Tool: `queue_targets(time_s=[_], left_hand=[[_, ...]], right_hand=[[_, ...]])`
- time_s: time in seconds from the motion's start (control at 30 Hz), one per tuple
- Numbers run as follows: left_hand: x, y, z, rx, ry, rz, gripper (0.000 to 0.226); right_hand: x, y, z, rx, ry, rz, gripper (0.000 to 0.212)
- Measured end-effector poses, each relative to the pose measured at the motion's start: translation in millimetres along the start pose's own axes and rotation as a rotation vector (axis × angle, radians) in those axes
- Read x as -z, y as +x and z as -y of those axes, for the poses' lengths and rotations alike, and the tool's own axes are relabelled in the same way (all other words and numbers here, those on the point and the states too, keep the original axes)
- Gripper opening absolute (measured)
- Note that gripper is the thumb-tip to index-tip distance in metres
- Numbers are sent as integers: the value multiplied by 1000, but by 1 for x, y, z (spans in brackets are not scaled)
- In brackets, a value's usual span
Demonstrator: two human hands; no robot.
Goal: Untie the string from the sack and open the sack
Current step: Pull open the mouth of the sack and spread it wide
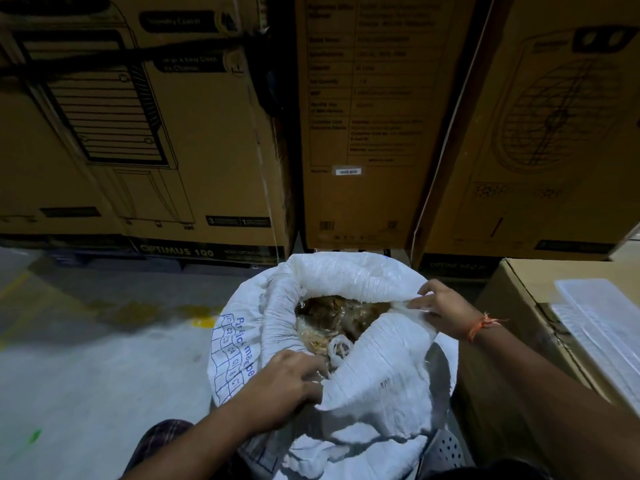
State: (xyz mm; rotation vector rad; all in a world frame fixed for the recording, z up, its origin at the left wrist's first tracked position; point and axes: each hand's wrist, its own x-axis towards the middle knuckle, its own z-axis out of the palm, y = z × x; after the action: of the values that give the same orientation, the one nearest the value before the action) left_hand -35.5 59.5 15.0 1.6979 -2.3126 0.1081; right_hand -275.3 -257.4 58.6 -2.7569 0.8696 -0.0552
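Note:
A white woven sack (367, 382) with blue print on its left side stands upright on the floor in front of me. Its mouth gapes, and brownish stuff in clear plastic (332, 320) shows inside. My left hand (287, 382) grips the near rim of the sack, fingers curled over the edge. My right hand (443, 310) pinches the far right rim and holds it outward. A small whitish loop, maybe the string (339, 348), lies inside the mouth near my left fingers; I cannot tell for sure.
Tall cardboard cartons (363, 133) form a wall right behind the sack. A lower carton (526, 306) with white sheets on top stands to the right, close to my right arm. Grey concrete floor (104, 341) with yellow marks stretches left.

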Motion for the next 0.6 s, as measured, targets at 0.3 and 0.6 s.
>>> queue_targets(time_s=[0.3, 0.6], left_hand=[[26, 4, -1, 383, -194, 34, 44], [46, 16, -6, 644, -318, -67, 42]], right_hand=[[-1, -32, 68, -2, 192, -118, 40], [-24, -66, 119, -5, 286, -129, 36]])
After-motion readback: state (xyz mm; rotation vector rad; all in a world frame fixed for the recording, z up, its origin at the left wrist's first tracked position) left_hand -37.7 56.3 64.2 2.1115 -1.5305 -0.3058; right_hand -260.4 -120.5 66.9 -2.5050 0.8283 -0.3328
